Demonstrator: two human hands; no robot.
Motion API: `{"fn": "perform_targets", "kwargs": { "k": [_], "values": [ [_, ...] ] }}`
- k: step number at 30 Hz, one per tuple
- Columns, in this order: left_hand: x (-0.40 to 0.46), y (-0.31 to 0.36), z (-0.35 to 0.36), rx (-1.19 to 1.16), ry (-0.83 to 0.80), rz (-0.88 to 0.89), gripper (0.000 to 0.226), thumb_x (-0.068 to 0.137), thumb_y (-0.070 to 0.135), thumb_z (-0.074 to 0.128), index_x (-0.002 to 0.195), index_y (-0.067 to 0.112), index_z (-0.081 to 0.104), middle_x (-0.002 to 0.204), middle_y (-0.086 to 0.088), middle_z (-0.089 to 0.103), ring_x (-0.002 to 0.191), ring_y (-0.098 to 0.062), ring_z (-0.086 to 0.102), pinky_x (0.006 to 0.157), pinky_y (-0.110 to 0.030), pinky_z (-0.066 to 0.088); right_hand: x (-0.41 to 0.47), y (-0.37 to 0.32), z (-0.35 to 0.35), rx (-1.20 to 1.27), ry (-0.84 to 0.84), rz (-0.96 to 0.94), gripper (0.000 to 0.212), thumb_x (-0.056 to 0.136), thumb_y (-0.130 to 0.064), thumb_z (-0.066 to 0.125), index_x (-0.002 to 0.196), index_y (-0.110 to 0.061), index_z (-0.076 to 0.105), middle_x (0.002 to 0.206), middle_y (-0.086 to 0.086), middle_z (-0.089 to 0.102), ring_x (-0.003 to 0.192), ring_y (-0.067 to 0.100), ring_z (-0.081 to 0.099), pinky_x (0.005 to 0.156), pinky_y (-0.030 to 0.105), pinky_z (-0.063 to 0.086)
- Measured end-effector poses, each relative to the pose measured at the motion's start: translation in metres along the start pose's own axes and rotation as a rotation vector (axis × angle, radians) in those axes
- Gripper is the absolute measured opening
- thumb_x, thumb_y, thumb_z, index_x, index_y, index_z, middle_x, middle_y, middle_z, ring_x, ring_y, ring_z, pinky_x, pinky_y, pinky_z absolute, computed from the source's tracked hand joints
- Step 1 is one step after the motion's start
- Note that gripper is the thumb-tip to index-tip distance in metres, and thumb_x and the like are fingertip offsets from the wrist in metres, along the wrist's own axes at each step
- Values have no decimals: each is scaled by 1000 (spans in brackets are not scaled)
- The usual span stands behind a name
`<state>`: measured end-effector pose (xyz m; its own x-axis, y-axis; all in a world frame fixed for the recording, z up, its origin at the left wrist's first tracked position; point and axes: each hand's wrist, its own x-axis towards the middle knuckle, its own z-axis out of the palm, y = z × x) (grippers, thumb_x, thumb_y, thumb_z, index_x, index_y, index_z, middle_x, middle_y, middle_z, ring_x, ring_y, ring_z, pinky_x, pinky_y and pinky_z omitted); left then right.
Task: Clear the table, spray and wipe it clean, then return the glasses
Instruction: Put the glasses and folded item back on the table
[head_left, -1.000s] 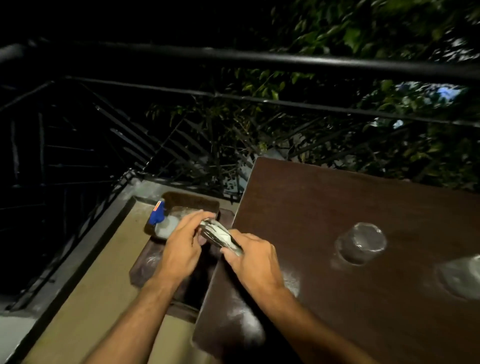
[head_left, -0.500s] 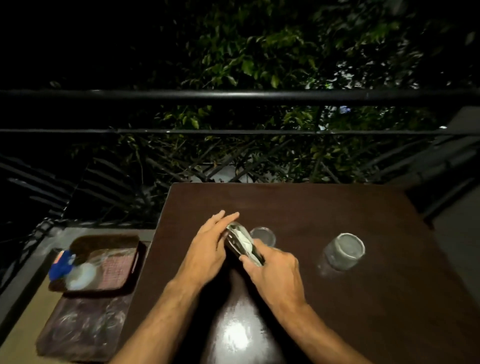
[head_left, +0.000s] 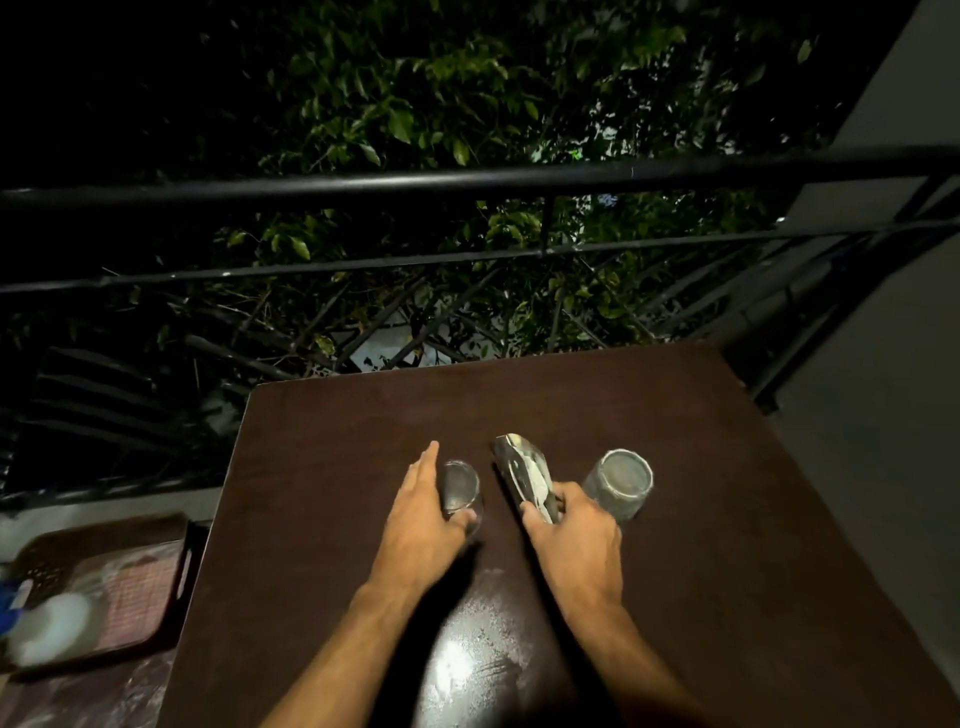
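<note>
A dark brown table (head_left: 701, 582) fills the lower middle of the head view. My left hand (head_left: 415, 525) wraps a small clear glass (head_left: 460, 486) that stands on the table, thumb on its near side. My right hand (head_left: 576, 545) holds a second clear glass (head_left: 522, 470) tilted over, its end pointing away from me just above the tabletop. A third glass (head_left: 621, 480) stands upside down on the table right beside my right hand.
A brown tray (head_left: 182, 566) sits low at the left, off the table, holding a blurred white and blue spray bottle (head_left: 47, 629) and a red checked cloth (head_left: 137, 590). A black railing (head_left: 467, 179) with foliage behind runs past the far edge. A grey wall (head_left: 883, 467) stands at the right.
Both hands came from the tray over to the table centre holding one glass together. My left hand has let go of it and taken the small standing glass. The view swung right.
</note>
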<state>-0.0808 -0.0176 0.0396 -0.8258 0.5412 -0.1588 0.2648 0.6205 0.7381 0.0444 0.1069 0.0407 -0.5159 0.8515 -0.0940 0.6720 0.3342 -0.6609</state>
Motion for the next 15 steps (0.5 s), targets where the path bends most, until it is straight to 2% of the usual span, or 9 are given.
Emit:
{"fn": "perform_targets", "kwargs": {
  "k": [4,9,15],
  "values": [
    [1,-8,14,29,-19,-49,106,74,30,83,157,26,16,160,3,26,145,-14,28,117,-28,23,9,21,15,7,-48,55,30,88,-45,71,108,-24,63,102,-2,73,100,24,67,88,35,53],
    [1,-15,27,132,-5,-39,107,75,47,76,157,27,10,163,6,16,149,-14,19,120,-35,22,18,38,30,8,-101,56,28,90,-44,70,102,-22,57,104,-1,70,99,26,68,84,35,51],
    [12,-14,30,192,19,-80,104,81,47,74,157,18,10,163,0,17,147,-18,23,118,-34,25,28,47,40,5,-131,55,29,89,-42,72,99,-23,52,102,-1,67,95,24,67,83,34,52]
  ]
}}
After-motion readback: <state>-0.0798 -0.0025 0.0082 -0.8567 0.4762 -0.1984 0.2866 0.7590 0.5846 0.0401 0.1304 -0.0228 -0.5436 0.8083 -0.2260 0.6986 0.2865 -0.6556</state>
